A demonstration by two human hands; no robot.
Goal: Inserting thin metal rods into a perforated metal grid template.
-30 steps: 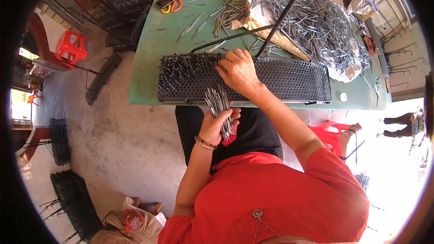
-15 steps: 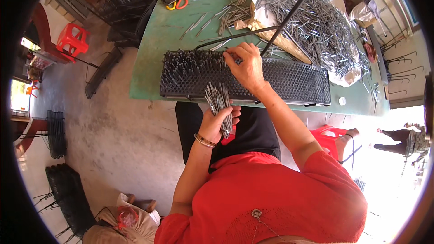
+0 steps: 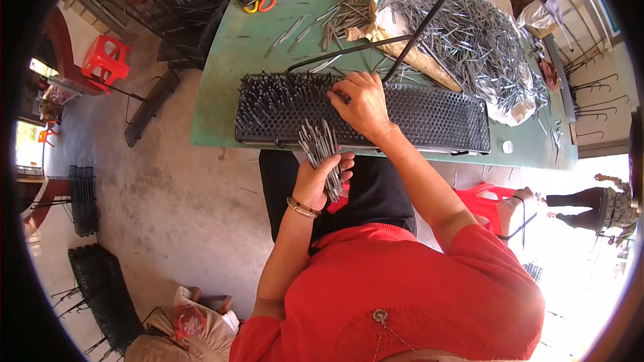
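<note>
A bundle of thin grey metal rods (image 3: 320,154) stands in my left hand (image 3: 320,179), its fingers wrapped round the lower part, just in front of the rack. My right hand (image 3: 362,104) is over the middle of a long black perforated rack (image 3: 436,117), fingertips pinched together on a rod end at the holes. The rack's left part bristles with upright rods (image 3: 268,97); the holes to the right of my right hand show no rods. The lower ends of the pinched piece are hidden by my fingers.
The rack lies along the near edge of a green table (image 3: 221,94). Behind it, a torn sack holds a large heap of loose rods (image 3: 463,40). A slanting black bar (image 3: 436,17) rises over the table. Scissors (image 3: 261,4) lie far left; a red stool (image 3: 106,60) stands on the floor.
My right hand has shifted slightly left and down at the rack, still pinching. The left hand with its bundle has moved a little left and up. A person at the far right has moved.
</note>
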